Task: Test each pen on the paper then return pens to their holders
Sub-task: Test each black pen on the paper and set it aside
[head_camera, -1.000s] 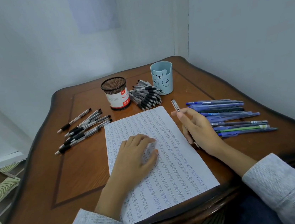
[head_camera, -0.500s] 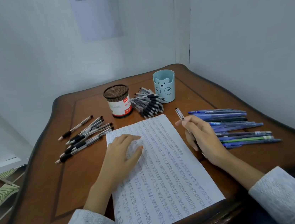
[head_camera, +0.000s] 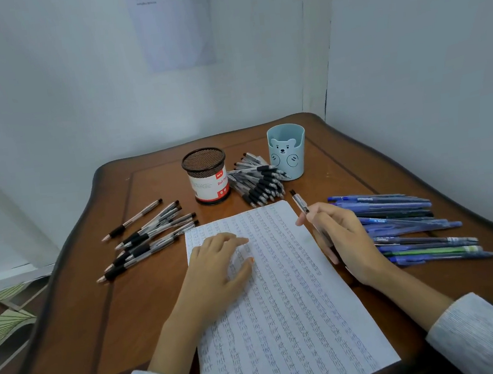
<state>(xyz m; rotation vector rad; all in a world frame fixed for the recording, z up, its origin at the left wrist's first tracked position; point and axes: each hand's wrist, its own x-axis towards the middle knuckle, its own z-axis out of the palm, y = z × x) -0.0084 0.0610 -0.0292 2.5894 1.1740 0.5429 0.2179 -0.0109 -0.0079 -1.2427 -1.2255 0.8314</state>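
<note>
Left grip (head_camera: pixel 218 268) has slid up the paper (head_camera: pixel 286 321) over the last second. It now lies flat on the upper-left part, fingers straight, pinning the sheet. Right grip (head_camera: pixel 341 237) has barely shifted: fingers curled round a clear pen (head_camera: pixel 300 203) at the sheet's right edge, cap end pointing away toward the holders. The tip is hidden under the fingers, so I can't tell if it touches the paper.

Progress, my read:
- Sheet between the grips is packed with rows of test marks, so testing looks well along.
- Returns not started: mesh holder (head_camera: pixel 205 176) and bear holder (head_camera: pixel 287 150), both beyond the right grip, show no pens sticking out.
- All other pens lie on the bench (head_camera: pixel 101 329): blue pens (head_camera: pixel 405 223) just outboard of the right grip, black pile (head_camera: pixel 257 185) between the holders, black group (head_camera: pixel 146 239) outboard of the left grip.
- Can't tell which piles are tested.
</note>
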